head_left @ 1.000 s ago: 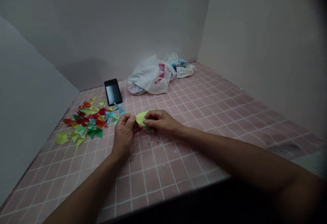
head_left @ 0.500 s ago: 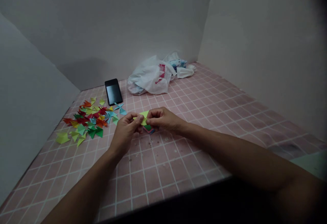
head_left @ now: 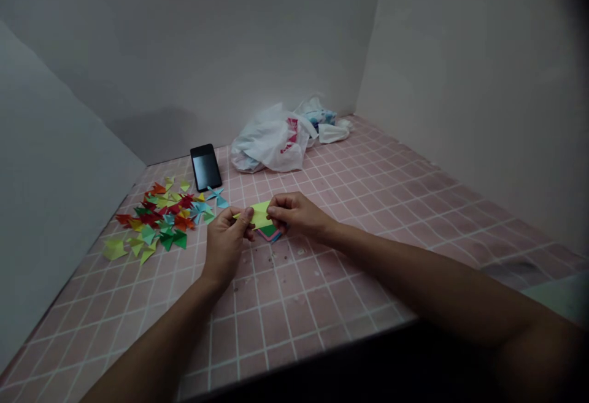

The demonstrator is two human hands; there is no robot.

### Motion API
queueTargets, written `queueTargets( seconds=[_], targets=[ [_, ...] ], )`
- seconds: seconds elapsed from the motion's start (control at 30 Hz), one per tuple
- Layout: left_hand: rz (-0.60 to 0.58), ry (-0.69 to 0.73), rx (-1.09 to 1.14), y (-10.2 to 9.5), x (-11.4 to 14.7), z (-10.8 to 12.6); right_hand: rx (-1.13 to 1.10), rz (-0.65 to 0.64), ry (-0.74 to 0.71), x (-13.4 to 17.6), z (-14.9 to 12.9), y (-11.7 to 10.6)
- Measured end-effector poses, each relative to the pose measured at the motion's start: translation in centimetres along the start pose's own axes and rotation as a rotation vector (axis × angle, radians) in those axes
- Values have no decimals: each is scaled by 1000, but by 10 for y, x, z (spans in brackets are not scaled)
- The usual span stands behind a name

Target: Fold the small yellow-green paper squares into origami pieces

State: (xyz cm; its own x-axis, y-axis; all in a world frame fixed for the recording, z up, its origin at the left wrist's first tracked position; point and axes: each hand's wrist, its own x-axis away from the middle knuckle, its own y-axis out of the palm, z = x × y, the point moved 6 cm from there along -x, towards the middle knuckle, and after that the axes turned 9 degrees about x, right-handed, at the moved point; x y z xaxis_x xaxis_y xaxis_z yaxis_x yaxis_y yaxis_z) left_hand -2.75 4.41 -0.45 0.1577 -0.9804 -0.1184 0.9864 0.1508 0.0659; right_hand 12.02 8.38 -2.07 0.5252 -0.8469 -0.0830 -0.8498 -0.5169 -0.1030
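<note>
A piece of yellow-green origami paper (head_left: 261, 215) is stretched between my two hands above the table. My left hand (head_left: 227, 234) pinches its left side between thumb and fingers. At its right edge my right hand (head_left: 297, 216) has a pinch grip too. Just under the paper lies a small stack of coloured paper sheets (head_left: 270, 234), with green, pink and blue edges showing; the yellow-green paper hides the rest. Left of my left hand spreads a pile of folded paper pieces (head_left: 165, 213) in red, orange, yellow, green and light blue.
A black phone (head_left: 206, 168) rests behind the folded pieces. Farther back, a white plastic bag (head_left: 271, 139) with red print sits against the wall, beside a blue-and-white packet (head_left: 321, 116). The table (head_left: 285, 311) has a pink tiled cover, with walls at the back and sides.
The yellow-green paper now shows wider between my hands, which have moved slightly apart. More of the stack beneath it is visible. The view has shifted a little.
</note>
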Motion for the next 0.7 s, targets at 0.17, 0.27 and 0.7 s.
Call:
queueTargets(
  seconds=[0.17,0.27,0.7],
  targets=[
    [-15,49,-121,3,4,5,82,41,-60,4,-6,3],
    [-48,-27,-69,6,6,-1,75,-28,-61,6,-6,11],
    [-88,-15,-93,2,-3,-2,133,-5,-36,1,-4,1]
  ],
)
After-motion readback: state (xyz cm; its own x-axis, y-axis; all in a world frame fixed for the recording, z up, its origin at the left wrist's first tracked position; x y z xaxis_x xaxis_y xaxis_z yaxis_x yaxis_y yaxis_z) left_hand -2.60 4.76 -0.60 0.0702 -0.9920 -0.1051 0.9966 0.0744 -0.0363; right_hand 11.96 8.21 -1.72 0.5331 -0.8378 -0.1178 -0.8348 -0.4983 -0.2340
